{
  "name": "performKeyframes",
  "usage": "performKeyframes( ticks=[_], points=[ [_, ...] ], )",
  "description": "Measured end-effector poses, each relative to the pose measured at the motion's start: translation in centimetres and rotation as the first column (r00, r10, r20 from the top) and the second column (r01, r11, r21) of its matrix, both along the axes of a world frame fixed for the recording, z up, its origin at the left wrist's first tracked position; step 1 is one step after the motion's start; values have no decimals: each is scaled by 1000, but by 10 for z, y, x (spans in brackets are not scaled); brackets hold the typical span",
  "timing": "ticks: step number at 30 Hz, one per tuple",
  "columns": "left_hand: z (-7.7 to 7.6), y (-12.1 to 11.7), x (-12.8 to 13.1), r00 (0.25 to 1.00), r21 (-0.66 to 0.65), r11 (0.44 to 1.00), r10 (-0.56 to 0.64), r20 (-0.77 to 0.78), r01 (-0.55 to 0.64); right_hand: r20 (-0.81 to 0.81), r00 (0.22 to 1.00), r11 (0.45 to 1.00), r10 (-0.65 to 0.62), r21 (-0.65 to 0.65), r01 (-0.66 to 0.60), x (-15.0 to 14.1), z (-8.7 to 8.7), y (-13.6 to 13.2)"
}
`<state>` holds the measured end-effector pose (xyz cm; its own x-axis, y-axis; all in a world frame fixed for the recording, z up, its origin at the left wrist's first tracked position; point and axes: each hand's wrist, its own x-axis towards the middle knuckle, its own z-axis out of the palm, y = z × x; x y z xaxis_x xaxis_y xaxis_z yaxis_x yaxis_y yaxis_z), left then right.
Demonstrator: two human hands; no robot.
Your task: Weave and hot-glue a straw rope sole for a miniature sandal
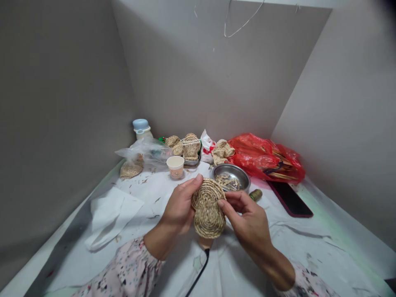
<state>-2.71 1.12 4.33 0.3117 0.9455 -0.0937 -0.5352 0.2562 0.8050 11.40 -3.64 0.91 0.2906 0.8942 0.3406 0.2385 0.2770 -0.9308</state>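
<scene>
Between my hands is a woven straw piece [209, 210], shaped like a figure eight with coiled rows, held up above the table. My left hand [179, 202] grips its left edge, thumb on top. On the right edge, my right hand [247, 214] pinches it between thumb and fingers. Below the woven piece a tan tool handle [205, 242] with a black cord [199, 272] pokes out; its other end is hidden. Just behind my hands stands a metal bowl [231, 169] holding straw scraps.
A paper cup [175, 167], more woven pieces [191, 146] and a clear plastic bag [148, 152] stand at the back left. A red plastic bag [256, 154] with straw lies back right, near a phone [291, 200]. White paper [113, 214] lies left. Walls enclose the table.
</scene>
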Motion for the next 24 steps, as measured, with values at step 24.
performKeyframes(
  ticks=[24],
  points=[
    [-8,-12,10,976,31,997,-64,-209,72,-272,962,1000,-1,-27,-6,16,12,11]
  ],
)
